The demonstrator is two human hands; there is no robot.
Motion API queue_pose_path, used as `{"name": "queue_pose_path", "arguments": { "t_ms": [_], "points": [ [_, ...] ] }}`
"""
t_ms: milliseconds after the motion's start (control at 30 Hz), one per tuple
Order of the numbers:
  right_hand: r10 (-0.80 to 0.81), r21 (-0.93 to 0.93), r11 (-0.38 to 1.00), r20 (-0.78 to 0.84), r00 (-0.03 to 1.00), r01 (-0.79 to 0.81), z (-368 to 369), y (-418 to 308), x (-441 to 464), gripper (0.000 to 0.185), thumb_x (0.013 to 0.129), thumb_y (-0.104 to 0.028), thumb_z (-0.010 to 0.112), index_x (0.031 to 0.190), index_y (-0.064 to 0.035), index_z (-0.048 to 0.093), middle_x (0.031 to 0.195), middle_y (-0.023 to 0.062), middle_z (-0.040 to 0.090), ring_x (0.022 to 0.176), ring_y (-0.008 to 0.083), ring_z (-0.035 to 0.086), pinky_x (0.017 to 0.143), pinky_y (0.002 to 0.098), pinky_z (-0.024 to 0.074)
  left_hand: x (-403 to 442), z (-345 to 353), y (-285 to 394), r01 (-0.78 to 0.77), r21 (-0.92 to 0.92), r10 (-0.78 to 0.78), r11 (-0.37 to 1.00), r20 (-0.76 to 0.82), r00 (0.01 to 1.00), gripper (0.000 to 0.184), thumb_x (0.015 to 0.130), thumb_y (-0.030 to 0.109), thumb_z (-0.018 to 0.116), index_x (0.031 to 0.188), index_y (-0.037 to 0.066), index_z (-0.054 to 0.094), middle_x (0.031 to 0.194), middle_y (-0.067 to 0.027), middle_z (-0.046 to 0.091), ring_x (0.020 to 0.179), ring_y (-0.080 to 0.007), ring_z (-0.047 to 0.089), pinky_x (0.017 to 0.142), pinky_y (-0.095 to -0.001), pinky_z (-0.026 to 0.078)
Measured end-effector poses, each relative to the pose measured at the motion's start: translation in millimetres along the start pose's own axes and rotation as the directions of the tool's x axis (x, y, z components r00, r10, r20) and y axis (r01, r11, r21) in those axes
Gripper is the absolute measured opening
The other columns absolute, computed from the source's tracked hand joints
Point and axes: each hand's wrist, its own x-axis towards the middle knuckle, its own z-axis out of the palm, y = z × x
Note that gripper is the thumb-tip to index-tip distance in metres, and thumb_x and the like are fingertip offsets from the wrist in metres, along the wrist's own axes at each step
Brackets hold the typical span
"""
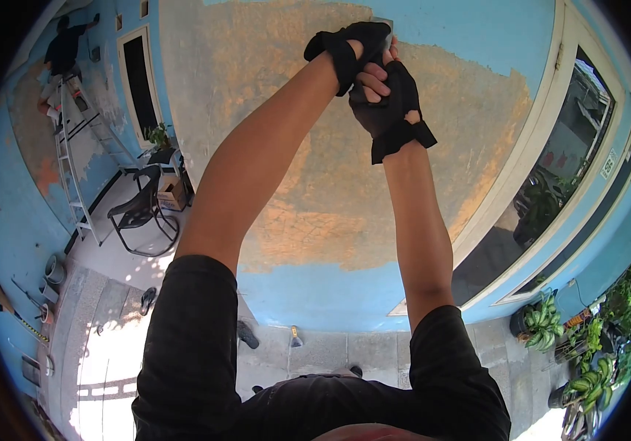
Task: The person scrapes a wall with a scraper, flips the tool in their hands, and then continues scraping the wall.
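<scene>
Both of my hands, in black fingerless gloves, are raised together against the upper wall (308,154), where the blue paint is stripped to grey and orange patches. My right hand (390,95) is closed, its fingers curled around a scraper (384,28). Only a bit of the scraper's greyish flat blade shows, close to the upper edge of the bare patch. My left hand (352,50) lies just above and to the left, closed over the same tool. Its fingers are mostly hidden behind the glove.
A yellow-handled putty knife (296,338) lies on the paving below the wall. To the right are a framed window (565,147) and potted plants (543,323). At the left, another person (65,48) stands on a stepladder (69,162), near a black chair (139,209).
</scene>
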Motion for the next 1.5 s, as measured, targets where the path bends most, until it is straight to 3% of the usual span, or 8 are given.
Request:
{"name": "queue_pose_path", "arguments": {
  "t_ms": [133,167,533,733,833,967,1400,1500],
  "points": [
    [-0.051,0.029,0.998,-0.064,0.997,0.053,10.9,-4.8,10.8,0.019,0.104,-0.027,0.038,0.095,-0.0236,0.055,0.064,-0.0037,0.043,0.045,0.0067,0.04,0.041,0.0219,0.0342,9.0,-0.6,6.6,0.082,-0.184,-0.087,0.979,-0.02,0.996,0.035,0.098,0.037,0.049,0.092,0.005,0.059,0.072,-0.005,0.06,0.065,-0.0152,0.057,0.061,-0.0233,0.051],
    [-0.08,0.003,0.997,-0.074,0.994,0.08,15.9,1.3,4.1,0.019,0.104,-0.028,0.038,0.095,-0.0219,0.054,0.064,-0.0036,0.044,0.045,0.0067,0.039,0.042,0.0218,0.0344,10.4,-8.2,-2.1,0.157,-0.393,-0.103,0.906,0.155,0.982,0.033,0.097,0.035,0.051,0.091,0.004,0.059,0.073,-0.0054,0.06,0.065,-0.0144,0.056,0.059,-0.0217,0.05],
    [-0.066,-0.035,0.997,-0.084,0.994,0.063,13.3,-1.7,-4.3,0.017,0.103,-0.023,0.037,0.104,-0.0256,0.054,0.064,-0.0023,0.044,0.045,0.007,0.04,0.041,0.0218,0.0361,7.7,-1.5,-2.6,0.108,-0.172,-0.105,0.979,0.022,0.994,0.031,0.095,0.033,0.053,0.093,0.003,0.059,0.077,-0.0057,0.06,0.069,-0.015,0.057,0.061,-0.0231,0.051],
    [-0.056,0.011,0.998,-0.107,0.993,0.057,16.1,-2.8,-3.3,0.016,0.103,-0.022,0.039,0.103,-0.0257,0.054,0.063,-0.003,0.044,0.045,0.0069,0.04,0.041,0.0215,0.0345,7.1,-3.5,-5.6,0.168,-0.426,-0.13,0.889,0.118,0.984,0.033,0.097,0.036,0.052,0.092,0.004,0.059,0.073,-0.0057,0.06,0.066,-0.015,0.056,0.059,-0.0239,0.05],
    [0.001,-0.018,1.0,-0.065,0.998,-0.003,10.0,-9.9,4.3,0.015,0.102,-0.021,0.041,0.1,-0.0261,0.055,0.063,-0.0032,0.044,0.045,0.0073,0.04,0.041,0.0219,0.0334,-3.2,4.3,6.9,-0.018,-0.119,0.01,0.993,-0.066,0.998,0.034,0.097,0.036,0.051,0.092,0.004,0.059,0.074,-0.0053,0.061,0.065,-0.0141,0.057,0.058,-0.0231,0.05],
    [-0.007,0.005,1.0,-0.107,0.994,0.007,12.6,-9.6,-4.5,0.015,0.102,-0.021,0.042,0.097,-0.0271,0.055,0.063,-0.0033,0.044,0.045,0.0079,0.04,0.041,0.0223,0.0329,0.1,-2.5,-2.4,0.147,-0.405,-0.12,0.903,0.091,0.989,0.033,0.097,0.036,0.051,0.09,0.005,0.059,0.072,-0.003,0.06,0.066,-0.013,0.057,0.058,-0.0233,0.049],
    [-0.027,-0.031,0.999,-0.091,0.995,0.025,11.8,-15.8,4.3,0.013,0.101,-0.018,0.044,0.092,-0.0221,0.052,0.062,-0.0038,0.043,0.045,0.0066,0.039,0.04,0.0216,0.0328,-6.4,5.2,12.8,0.027,-0.202,-0.022,0.979,0.028,0.999,0.033,0.096,0.037,0.053,0.094,0.005,0.056,0.074,-0.0025,0.059,0.063,-0.0132,0.056,0.059,-0.0231,0.051],
    [-0.054,-0.044,0.998,-0.191,0.98,0.046,28.6,-7.4,-2.2,0.013,0.101,-0.018,0.043,0.094,-0.0228,0.052,0.063,-0.0036,0.044,0.045,0.0064,0.038,0.04,0.0217,0.0326,15.4,-3.2,-6.0,0.085,-0.373,-0.036,0.924,0.136,0.99,0.033,0.097,0.04,0.051,0.094,0.007,0.056,0.074,-0.0009,0.059,0.061,-0.0113,0.055,0.054,-0.0231,0.049]
  ]
}}
